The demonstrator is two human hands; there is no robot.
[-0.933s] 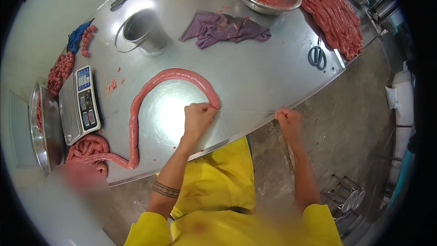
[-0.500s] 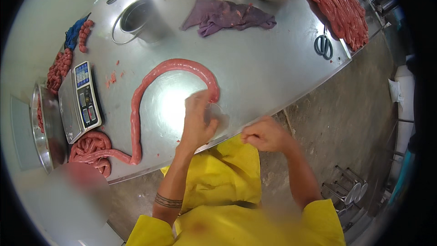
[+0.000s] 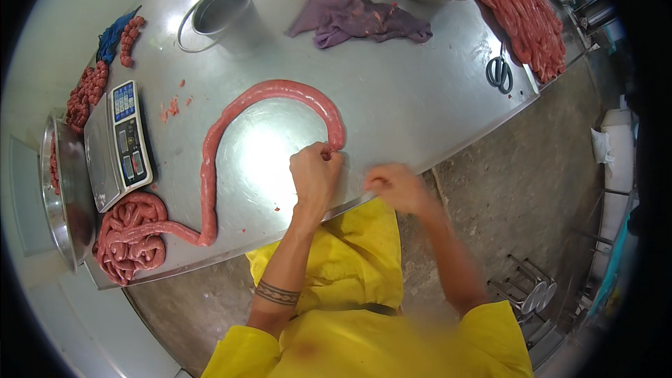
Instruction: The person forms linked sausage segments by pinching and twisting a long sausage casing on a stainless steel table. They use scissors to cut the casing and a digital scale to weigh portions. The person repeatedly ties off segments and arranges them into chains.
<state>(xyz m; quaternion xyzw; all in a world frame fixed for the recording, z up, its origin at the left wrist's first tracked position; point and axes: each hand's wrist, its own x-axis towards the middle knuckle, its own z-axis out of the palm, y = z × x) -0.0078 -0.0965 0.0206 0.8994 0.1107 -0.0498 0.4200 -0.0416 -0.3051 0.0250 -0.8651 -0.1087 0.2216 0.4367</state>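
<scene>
L grip (image 3: 314,176) pinched on sausage (image 3: 276,89) end, R grip (image 3: 395,187) blurred — can't tell state

Long pink sausage (image 3: 208,175) on the counter (image 3: 413,98)

It is smooth, fat and shiny. It curves like a hook, one end at the left hand (image 3: 315,175), then bends and runs into a squiggly pile (image 3: 129,218).
</scene>
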